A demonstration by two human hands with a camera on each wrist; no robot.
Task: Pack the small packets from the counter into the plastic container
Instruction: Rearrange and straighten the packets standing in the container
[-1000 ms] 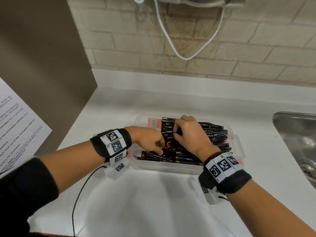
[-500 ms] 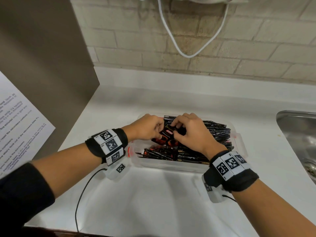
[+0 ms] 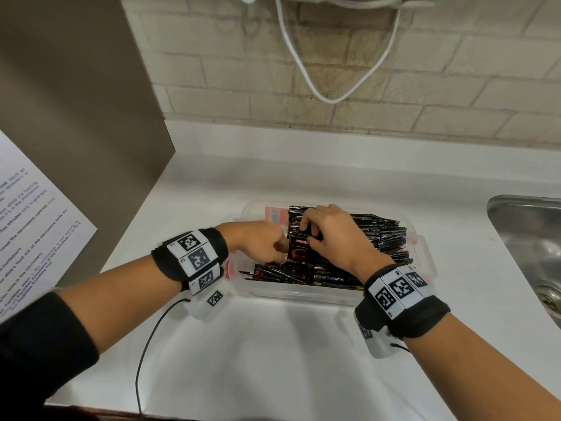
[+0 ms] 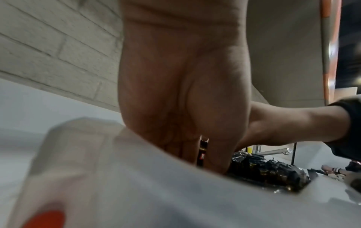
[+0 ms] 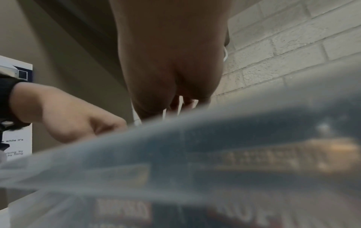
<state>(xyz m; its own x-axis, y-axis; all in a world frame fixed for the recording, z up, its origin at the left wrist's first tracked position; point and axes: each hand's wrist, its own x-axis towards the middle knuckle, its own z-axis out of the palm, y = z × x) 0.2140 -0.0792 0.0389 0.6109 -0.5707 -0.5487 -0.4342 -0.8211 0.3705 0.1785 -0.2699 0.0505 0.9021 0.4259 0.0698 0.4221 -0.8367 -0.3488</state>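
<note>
A clear plastic container (image 3: 303,294) sits on the white counter, packed with several black packets (image 3: 379,235). Both hands are inside its left half. My right hand (image 3: 308,233) pinches the top edge of one black and red packet (image 3: 300,249), which stands upright with its label facing me. My left hand (image 3: 280,247) has curled fingers at that packet's left edge. In the left wrist view a black packet (image 4: 203,152) shows edge-on between the thumb and fingers. The right wrist view is mostly filled by the blurred container wall (image 5: 234,138).
A steel sink (image 3: 528,238) lies at the right. A brown panel with a printed sheet (image 3: 30,226) stands at the left. A white cable (image 3: 334,98) hangs on the brick wall behind. A black wire (image 3: 145,344) trails across the bare counter in front.
Both hands had bunched over the packets. Now one packet stands upright between them, and the left hand has shifted slightly left and down.
</note>
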